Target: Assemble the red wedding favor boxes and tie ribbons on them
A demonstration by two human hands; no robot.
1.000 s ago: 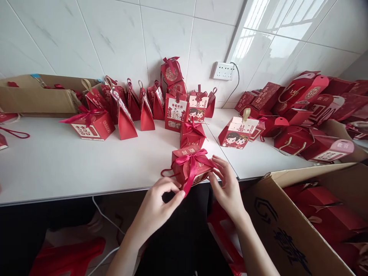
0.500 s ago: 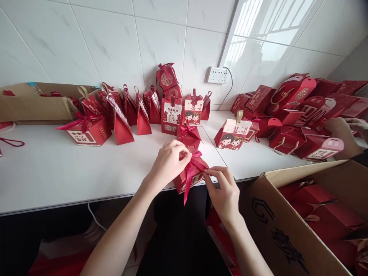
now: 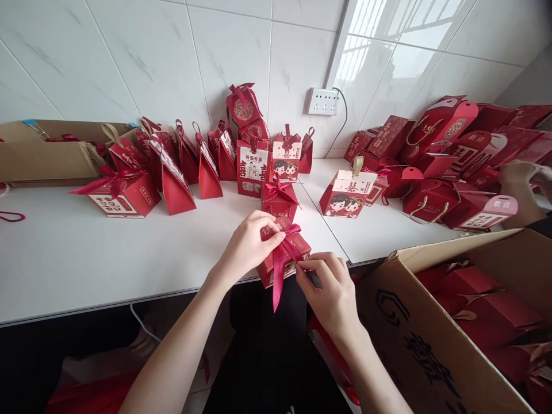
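Observation:
At the table's front edge sits a red gift box point(image 3: 268, 265) with a dark pink ribbon point(image 3: 279, 269) tied in a bow on top. My left hand point(image 3: 248, 244) pinches the ribbon by the bow's knot, thumb and finger together. One long ribbon tail hangs down the front of the box. My right hand point(image 3: 330, 290) is closed at the box's right side, thumb and forefinger pinching the end of another ribbon tail. Directly behind stands a second red box point(image 3: 279, 202) with a small bow.
Several red gift boxes point(image 3: 179, 192) stand along the tiled wall. A portrait-printed box point(image 3: 345, 201) is right of centre, before a heap of boxes point(image 3: 448, 149). An open carton point(image 3: 431, 345) of red boxes stands at the right; another person's arm point(image 3: 524, 190) shows behind it.
The right hand has moved slightly left and inward with the ribbon tail. My left hand keeps its pinch at the bow. The view has shifted a little.

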